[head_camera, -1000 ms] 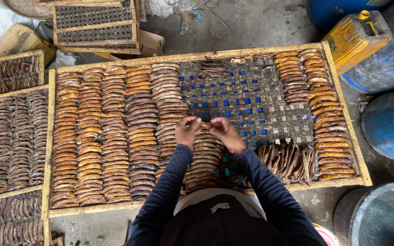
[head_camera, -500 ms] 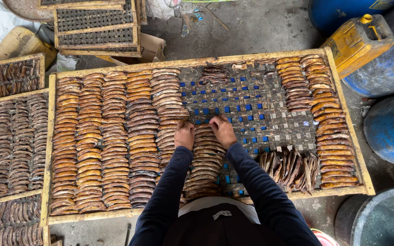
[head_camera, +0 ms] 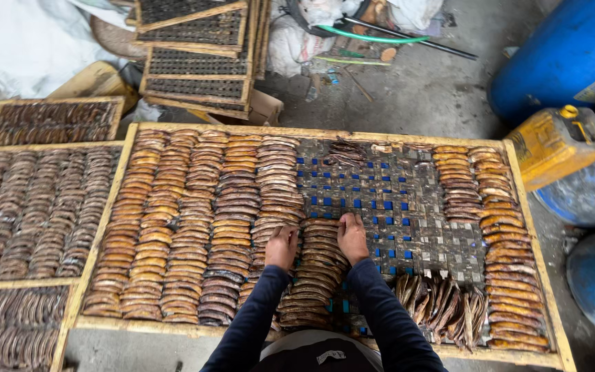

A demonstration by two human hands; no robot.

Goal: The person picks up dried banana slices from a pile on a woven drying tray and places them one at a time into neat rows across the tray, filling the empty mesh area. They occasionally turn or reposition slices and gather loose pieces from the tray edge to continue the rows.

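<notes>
A wooden-framed drying tray with a woven mesh floor lies below me, filled with rows of curved brown dried fish. My left hand and my right hand rest palm down on either side of the top of a partly laid column of fish. Both hands touch the topmost fish; whether the fingers grip one is unclear. A loose heap of fish lies to the right of my right arm. The bare mesh spreads beyond my right hand.
More trays of fish sit to the left, and stacked empty trays stand at the back. A yellow jerrycan and blue barrels crowd the right side. Hoses and sacks lie on the concrete floor behind.
My hands moved apart and up the column, from meeting together over one fish to pressing flat at its top. The camera view shifted downward.
</notes>
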